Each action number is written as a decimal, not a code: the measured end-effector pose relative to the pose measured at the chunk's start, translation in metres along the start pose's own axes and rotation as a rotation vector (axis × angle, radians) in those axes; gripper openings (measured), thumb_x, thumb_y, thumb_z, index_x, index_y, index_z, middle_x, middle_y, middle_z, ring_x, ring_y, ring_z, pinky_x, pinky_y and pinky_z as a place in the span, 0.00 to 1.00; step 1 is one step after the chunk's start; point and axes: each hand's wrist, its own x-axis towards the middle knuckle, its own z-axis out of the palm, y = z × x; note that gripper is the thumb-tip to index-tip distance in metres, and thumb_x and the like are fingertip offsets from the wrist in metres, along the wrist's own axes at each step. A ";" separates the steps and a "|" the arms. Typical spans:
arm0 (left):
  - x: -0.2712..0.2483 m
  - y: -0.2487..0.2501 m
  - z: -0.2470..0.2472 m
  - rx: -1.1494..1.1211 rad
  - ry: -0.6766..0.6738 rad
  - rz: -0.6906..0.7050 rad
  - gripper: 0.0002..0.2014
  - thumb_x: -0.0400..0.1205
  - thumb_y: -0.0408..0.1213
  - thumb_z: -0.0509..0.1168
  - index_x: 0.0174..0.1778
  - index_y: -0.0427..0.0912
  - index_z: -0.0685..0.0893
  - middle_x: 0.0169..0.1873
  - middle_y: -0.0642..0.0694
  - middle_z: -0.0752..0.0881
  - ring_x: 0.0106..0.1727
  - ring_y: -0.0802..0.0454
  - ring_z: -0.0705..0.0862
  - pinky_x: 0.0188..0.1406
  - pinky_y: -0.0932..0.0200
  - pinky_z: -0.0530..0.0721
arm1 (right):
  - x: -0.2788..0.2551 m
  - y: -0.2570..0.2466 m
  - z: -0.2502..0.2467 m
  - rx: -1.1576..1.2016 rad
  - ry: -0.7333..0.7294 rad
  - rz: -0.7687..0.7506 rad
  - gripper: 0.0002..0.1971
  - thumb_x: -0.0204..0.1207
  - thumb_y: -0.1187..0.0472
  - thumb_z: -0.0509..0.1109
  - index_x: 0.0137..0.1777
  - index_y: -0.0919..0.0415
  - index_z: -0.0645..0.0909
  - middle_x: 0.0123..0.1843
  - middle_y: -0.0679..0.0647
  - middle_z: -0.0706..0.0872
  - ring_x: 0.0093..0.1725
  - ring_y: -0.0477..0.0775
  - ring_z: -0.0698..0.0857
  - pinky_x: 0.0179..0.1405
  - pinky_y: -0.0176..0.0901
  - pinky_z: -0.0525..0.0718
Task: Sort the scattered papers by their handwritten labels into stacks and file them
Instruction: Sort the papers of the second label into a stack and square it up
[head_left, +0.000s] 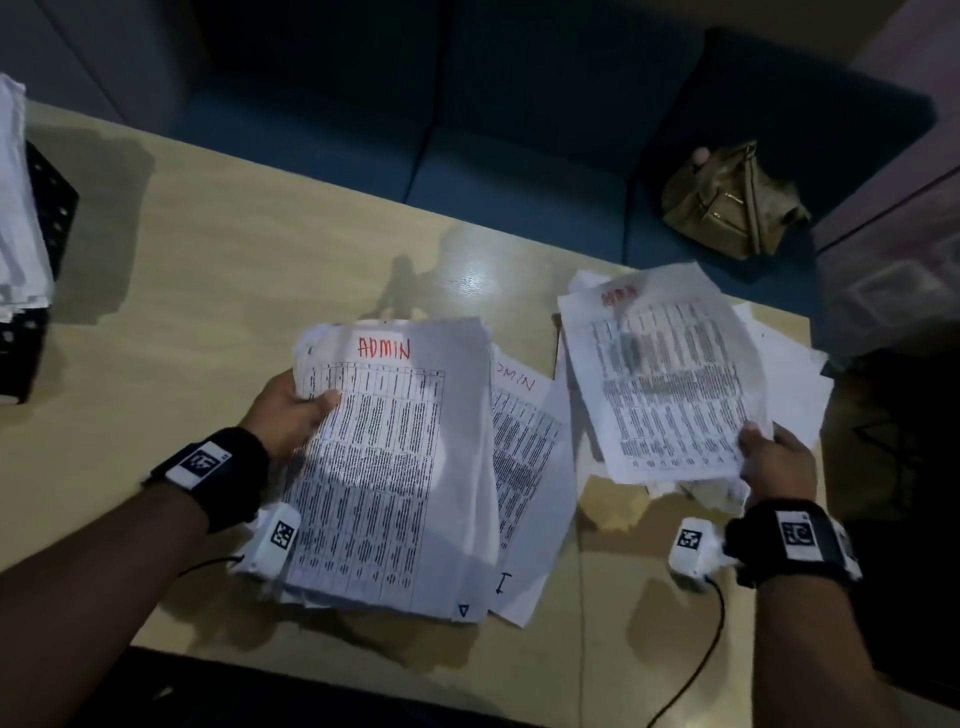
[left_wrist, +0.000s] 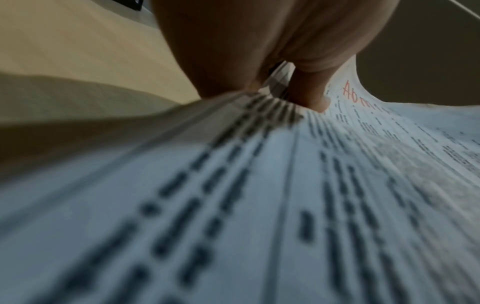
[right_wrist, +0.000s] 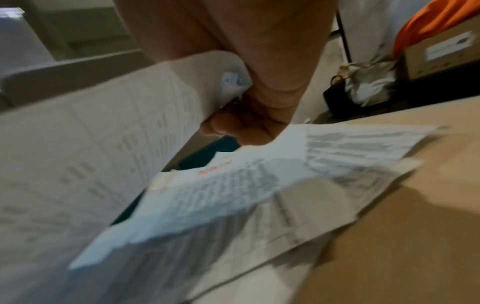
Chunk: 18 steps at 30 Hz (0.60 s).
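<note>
My left hand (head_left: 298, 410) grips the left edge of a thick stack of printed sheets (head_left: 395, 467), thumb on top; the top sheet reads "ADMIN" in red. The left wrist view shows the thumb (left_wrist: 311, 96) pressing that stack (left_wrist: 259, 205). My right hand (head_left: 769, 457) pinches the near edge of a single sheet (head_left: 670, 374) with a blurred red label, lifted above loose papers (head_left: 779, 384) at the table's right end. In the right wrist view the fingers (right_wrist: 246, 127) curl under the lifted sheet (right_wrist: 91, 164). Another ADMIN sheet (head_left: 524, 441) lies flat between the two.
A wooden table (head_left: 208, 291) carries everything. A black mesh tray (head_left: 47, 218) with white papers stands at the far left. Behind the table is a dark blue sofa (head_left: 467, 130) with an olive bag (head_left: 732, 202). A cable (head_left: 706, 639) trails off the right wrist.
</note>
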 end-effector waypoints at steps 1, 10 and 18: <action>-0.001 0.003 0.005 -0.008 -0.002 0.012 0.09 0.82 0.30 0.67 0.56 0.43 0.86 0.49 0.45 0.90 0.55 0.43 0.88 0.61 0.39 0.82 | 0.007 0.005 -0.005 -0.109 0.031 0.009 0.18 0.77 0.54 0.64 0.55 0.70 0.83 0.47 0.72 0.84 0.39 0.67 0.81 0.38 0.49 0.79; -0.003 0.016 0.057 0.096 -0.006 0.026 0.15 0.83 0.29 0.64 0.64 0.42 0.83 0.55 0.42 0.88 0.58 0.44 0.85 0.62 0.49 0.80 | 0.038 0.038 0.007 -0.650 0.012 0.091 0.22 0.76 0.55 0.68 0.62 0.74 0.80 0.64 0.75 0.80 0.64 0.73 0.79 0.65 0.60 0.80; 0.001 0.002 0.059 0.156 0.055 -0.058 0.16 0.84 0.33 0.63 0.68 0.38 0.80 0.61 0.39 0.85 0.60 0.40 0.82 0.61 0.49 0.77 | -0.023 0.018 0.026 -0.242 -0.011 -0.012 0.17 0.80 0.70 0.61 0.68 0.66 0.73 0.51 0.66 0.81 0.50 0.68 0.82 0.43 0.46 0.75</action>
